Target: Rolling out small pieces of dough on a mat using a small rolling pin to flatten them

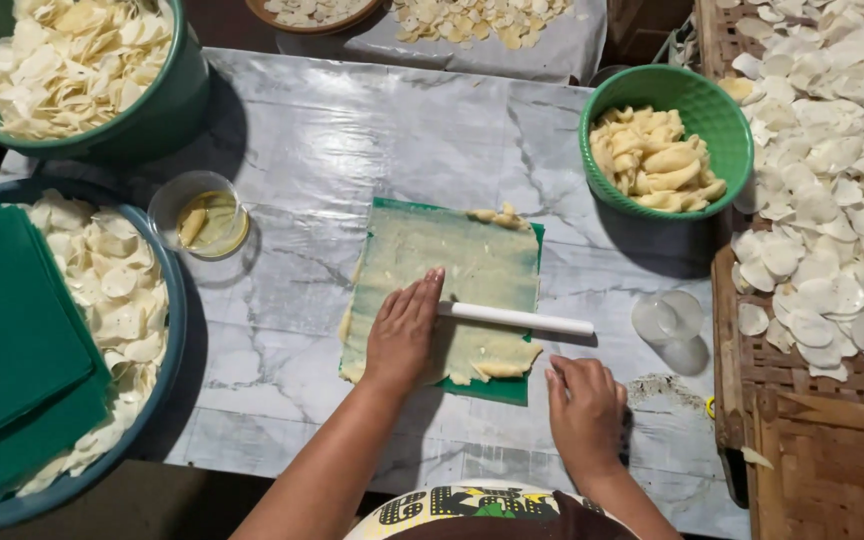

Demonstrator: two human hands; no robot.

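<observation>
Under the flat, open left hand [404,335] a white rolling pin [517,319] is pressed on soft, likely tearable thin dough [452,270], best lifted by its edges, while the right hand [586,412] rests loosely curled, empty, beside it.

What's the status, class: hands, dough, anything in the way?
Left hand flat on white rolling pin. Right hand on table edge. Dough sheet thin on green mat. Nothing blocking.

Two green bowls [92,130] [697,100], one blue basin [174,330], one white roller [517,319], two hands [402,335] [584,410].
</observation>
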